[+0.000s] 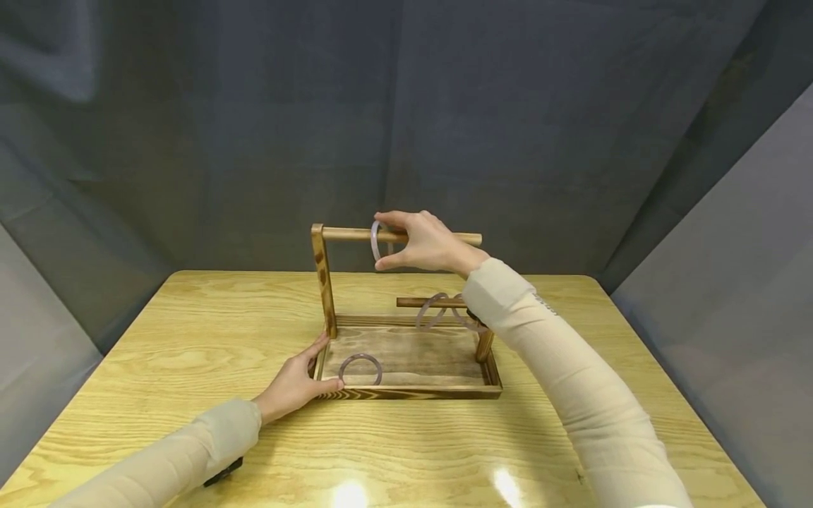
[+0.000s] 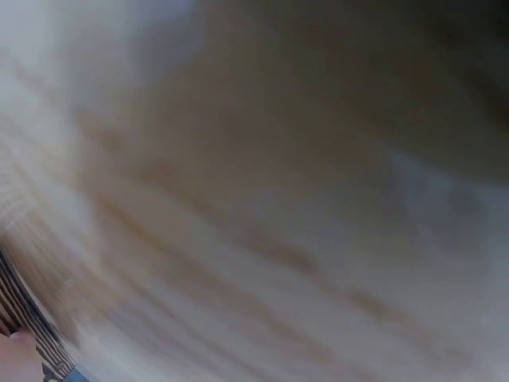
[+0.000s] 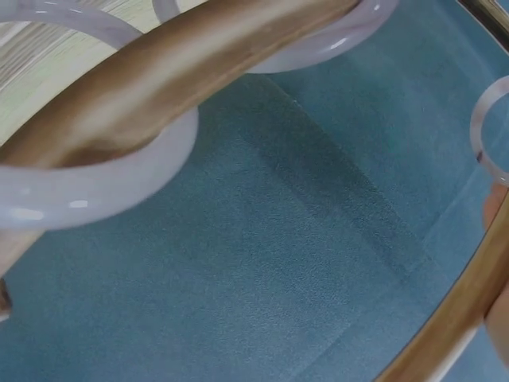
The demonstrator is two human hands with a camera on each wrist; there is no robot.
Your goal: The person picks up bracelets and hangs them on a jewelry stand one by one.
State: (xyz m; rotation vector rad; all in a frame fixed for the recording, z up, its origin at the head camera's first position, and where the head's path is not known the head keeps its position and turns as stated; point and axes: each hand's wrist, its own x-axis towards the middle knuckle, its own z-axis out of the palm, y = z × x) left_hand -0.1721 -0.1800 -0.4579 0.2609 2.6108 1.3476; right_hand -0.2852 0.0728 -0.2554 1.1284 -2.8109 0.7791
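A wooden bangle rack (image 1: 406,392) has a tray base, a high bar (image 1: 348,233) and a lower bar (image 1: 408,302). My right hand (image 1: 432,243) pinches a pale lavender bangle (image 1: 375,243) between thumb and fingers, with the high bar running through the ring. The same bangle (image 3: 477,131) shows at the edge of the right wrist view. At the tray's left end, my left hand (image 1: 293,384) holds the base, thumb at the front wall and fingers by the post (image 1: 324,282). Another bangle (image 1: 360,356) leans inside the tray near that thumb.
Two bangles hang on the lower bar, one (image 1: 427,317) nearer its free end, the other partly behind my right sleeve (image 1: 571,395). The rack stands on a wood-grain table (image 1: 209,339) before a dark curtain (image 1: 254,141). The left wrist view is mostly blurred.
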